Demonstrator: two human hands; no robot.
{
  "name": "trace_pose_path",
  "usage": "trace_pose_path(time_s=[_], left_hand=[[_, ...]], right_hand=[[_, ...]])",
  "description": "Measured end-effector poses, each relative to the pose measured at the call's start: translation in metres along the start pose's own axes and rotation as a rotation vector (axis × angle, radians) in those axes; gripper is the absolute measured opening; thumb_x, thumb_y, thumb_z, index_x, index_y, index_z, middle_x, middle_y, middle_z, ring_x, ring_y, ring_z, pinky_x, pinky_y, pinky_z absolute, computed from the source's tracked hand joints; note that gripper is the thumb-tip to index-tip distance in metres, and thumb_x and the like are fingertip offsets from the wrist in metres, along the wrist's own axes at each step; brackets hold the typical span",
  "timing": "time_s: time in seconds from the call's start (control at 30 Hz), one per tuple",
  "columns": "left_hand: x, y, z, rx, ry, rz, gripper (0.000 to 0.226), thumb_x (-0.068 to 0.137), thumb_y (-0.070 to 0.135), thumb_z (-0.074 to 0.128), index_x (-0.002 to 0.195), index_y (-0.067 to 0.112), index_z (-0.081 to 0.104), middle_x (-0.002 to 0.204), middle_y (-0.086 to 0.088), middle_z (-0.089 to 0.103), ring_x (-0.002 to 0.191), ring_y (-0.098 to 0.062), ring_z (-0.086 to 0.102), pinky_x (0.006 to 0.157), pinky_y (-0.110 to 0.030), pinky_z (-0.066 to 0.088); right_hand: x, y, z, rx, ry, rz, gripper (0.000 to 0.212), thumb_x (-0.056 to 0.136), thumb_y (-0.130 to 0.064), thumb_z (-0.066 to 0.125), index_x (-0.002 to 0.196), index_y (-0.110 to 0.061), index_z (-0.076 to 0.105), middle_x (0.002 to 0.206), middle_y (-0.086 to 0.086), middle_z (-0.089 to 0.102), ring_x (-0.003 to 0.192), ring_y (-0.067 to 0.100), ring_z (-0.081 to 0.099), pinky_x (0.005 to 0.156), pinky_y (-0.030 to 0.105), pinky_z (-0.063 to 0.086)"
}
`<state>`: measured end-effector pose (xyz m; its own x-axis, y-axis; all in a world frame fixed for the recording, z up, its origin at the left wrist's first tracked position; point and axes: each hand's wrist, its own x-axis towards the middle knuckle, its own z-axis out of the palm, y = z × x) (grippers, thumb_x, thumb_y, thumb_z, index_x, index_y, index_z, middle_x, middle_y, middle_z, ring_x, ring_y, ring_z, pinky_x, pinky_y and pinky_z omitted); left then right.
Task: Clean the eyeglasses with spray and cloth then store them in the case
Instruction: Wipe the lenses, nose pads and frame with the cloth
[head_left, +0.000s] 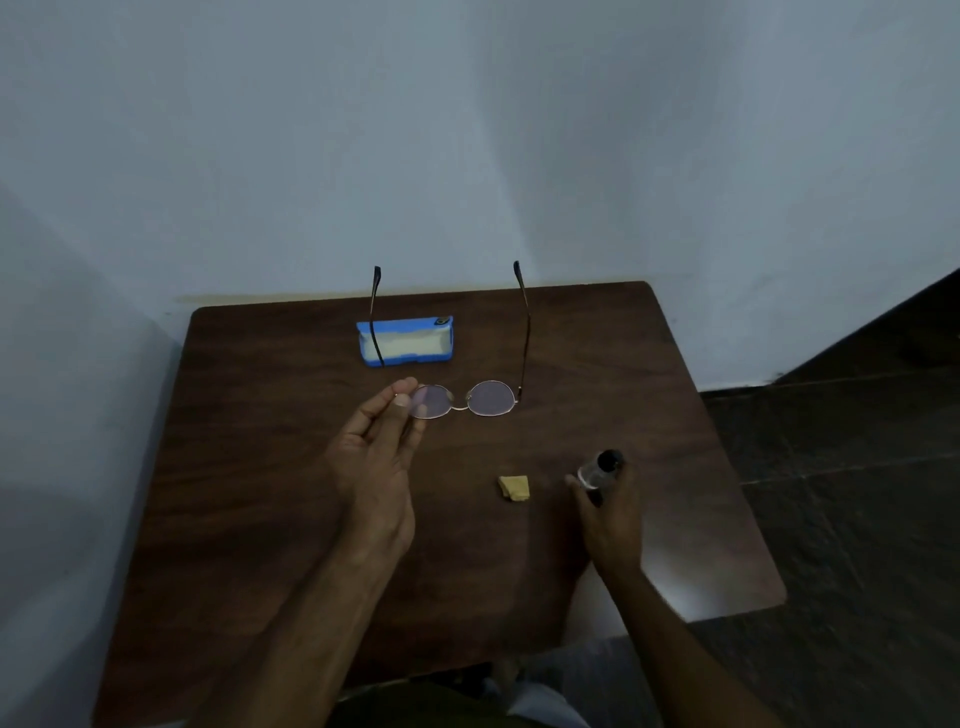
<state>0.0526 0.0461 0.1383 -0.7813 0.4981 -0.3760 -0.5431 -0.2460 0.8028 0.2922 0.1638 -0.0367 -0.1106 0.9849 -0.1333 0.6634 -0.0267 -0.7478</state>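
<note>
Thin-rimmed eyeglasses (491, 398) hang above the brown table (260, 467), arms unfolded and pointing away from me. My left hand (382, 457) pinches the rim of the left lens between thumb and fingers. To the right, my right hand (610, 512) grips a small clear spray bottle (600, 470) with a dark cap, held low over the table. A small folded yellow cloth (514, 488) lies on the table between my hands. The blue case (405, 343) stands open at the far side, its pale lining showing; one arm of the glasses crosses in front of it.
The table sits in a corner against pale walls. Dark tiled floor (841, 467) lies to the right. My lap shows below the table's near edge.
</note>
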Motion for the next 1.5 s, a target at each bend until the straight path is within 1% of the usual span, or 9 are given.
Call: trace_pose_path(time_s=[0.27,0.4,0.53,0.73,0.87,1.0,1.07,1.2,1.5], left_hand=[[-0.005,0.015,0.005,-0.054,0.012,0.054,0.017,0.102,0.003,0.062,0.109,0.012,0.075,0.112,-0.006,0.081,0.11,-0.018,0.077,0.095,-0.028,0.063],[-0.006,0.021,0.004,-0.077,0.01,0.101,0.016,0.103,0.004,0.062,0.111,0.008,0.075,0.109,-0.005,0.082,0.108,-0.017,0.078,0.093,-0.026,0.062],[-0.01,0.027,0.004,-0.07,0.037,0.155,0.023,0.102,0.004,0.063,0.123,0.0,0.071,0.116,-0.01,0.08,0.111,-0.019,0.077,0.089,-0.025,0.063],[-0.013,0.032,0.001,-0.066,0.082,0.188,0.024,0.101,0.003,0.064,0.124,-0.003,0.071,0.119,-0.014,0.079,0.115,-0.024,0.076,0.095,-0.031,0.063],[-0.015,0.033,-0.005,-0.038,0.094,0.234,0.021,0.099,0.004,0.067,0.119,0.002,0.075,0.115,-0.009,0.081,0.114,-0.023,0.076,0.089,-0.026,0.063],[-0.018,0.03,-0.007,-0.002,0.109,0.278,0.021,0.099,0.002,0.066,0.119,0.003,0.075,0.114,-0.005,0.081,0.113,-0.02,0.076,0.093,-0.03,0.063],[-0.018,0.029,-0.007,0.027,0.117,0.312,0.022,0.099,0.002,0.067,0.119,0.003,0.075,0.114,-0.005,0.081,0.114,-0.02,0.076,0.097,-0.035,0.062],[-0.02,0.03,-0.006,0.04,0.14,0.337,0.023,0.099,0.0,0.067,0.12,0.001,0.075,0.112,-0.002,0.082,0.111,-0.013,0.077,0.095,-0.031,0.063],[-0.02,0.03,-0.002,0.053,0.144,0.334,0.022,0.099,0.001,0.067,0.117,0.008,0.076,0.112,0.0,0.082,0.112,-0.012,0.076,0.097,-0.034,0.063]], right_hand=[[0.0,-0.06,-0.016,0.301,-0.133,-0.176,0.018,0.103,-0.037,0.065,0.12,-0.03,0.059,0.109,-0.004,0.07,0.103,0.02,0.07,0.087,0.044,0.058],[-0.034,-0.139,-0.045,0.501,-0.284,-0.243,0.023,0.104,-0.035,0.063,0.124,-0.025,0.063,0.102,-0.008,0.07,0.095,0.013,0.071,0.081,0.027,0.058],[-0.067,-0.2,-0.064,0.756,-0.466,-0.16,0.041,0.099,-0.039,0.056,0.116,-0.001,0.06,0.073,-0.004,0.064,0.059,0.01,0.065,0.051,0.026,0.055],[-0.078,-0.236,-0.068,1.008,-0.869,0.076,0.059,0.089,-0.055,0.058,0.129,-0.012,0.064,0.078,0.015,0.059,0.05,0.021,0.053,0.043,0.027,0.044],[-0.087,-0.256,-0.071,0.665,-0.733,-0.236,0.037,0.102,-0.04,0.062,0.139,-0.037,0.059,0.088,0.004,0.07,0.057,0.022,0.066,0.046,0.035,0.053],[-0.081,-0.269,-0.065,-0.045,-0.405,-0.699,0.069,0.1,-0.049,0.062,0.159,-0.048,0.028,0.142,-0.014,0.062,0.105,0.003,0.068,0.084,0.032,0.059],[-0.078,-0.274,-0.058,-0.272,-0.354,-0.816,0.073,0.102,-0.052,0.053,0.162,-0.051,0.011,0.158,-0.009,0.048,0.119,0.013,0.065,0.086,0.04,0.059],[-0.076,-0.281,-0.046,-0.54,-0.304,-0.865,0.065,0.106,-0.047,0.046,0.159,-0.05,0.009,0.151,-0.002,0.047,0.099,0.024,0.069,0.067,0.034,0.054],[-0.077,-0.293,-0.04,-0.681,-0.276,-0.768,0.061,0.109,-0.042,0.042,0.162,-0.047,0.011,0.153,0.001,0.042,0.096,0.027,0.069,0.074,0.038,0.056]])
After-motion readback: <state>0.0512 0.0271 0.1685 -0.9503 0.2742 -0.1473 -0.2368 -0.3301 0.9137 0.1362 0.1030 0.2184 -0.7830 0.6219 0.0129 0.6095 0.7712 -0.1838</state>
